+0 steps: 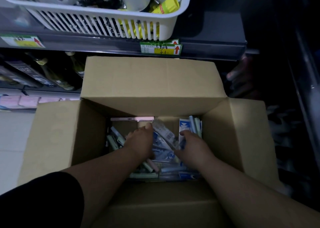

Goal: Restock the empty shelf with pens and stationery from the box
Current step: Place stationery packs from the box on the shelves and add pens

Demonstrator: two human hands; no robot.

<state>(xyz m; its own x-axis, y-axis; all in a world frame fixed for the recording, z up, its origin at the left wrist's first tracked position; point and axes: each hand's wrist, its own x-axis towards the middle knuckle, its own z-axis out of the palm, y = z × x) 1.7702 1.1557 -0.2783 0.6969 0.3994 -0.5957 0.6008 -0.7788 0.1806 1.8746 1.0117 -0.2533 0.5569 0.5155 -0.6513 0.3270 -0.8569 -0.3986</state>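
An open cardboard box (152, 82) stands in front of me, its flaps spread out. Inside lie several packs of pens (165, 155), pastel green and pink markers (150, 168) and a pink case (132, 118) along the far wall. Both my hands are down in the box. My left hand (140, 141) grips a clear blister pack of pens (163, 132) from the left, thumb on its top end. My right hand (194, 146) reaches into the packs on the right, fingers curled around blue-and-white packs (183, 129); its fingertips are hidden.
A white slotted basket (97, 18) with tape rolls and yellow items sits on the grey shelf (207, 45) above the box. Price labels (161, 48) hang on the shelf edge. Dark bottles (52, 71) stand on the lower shelf at left. Pale floor tiles (12, 141) lie left.
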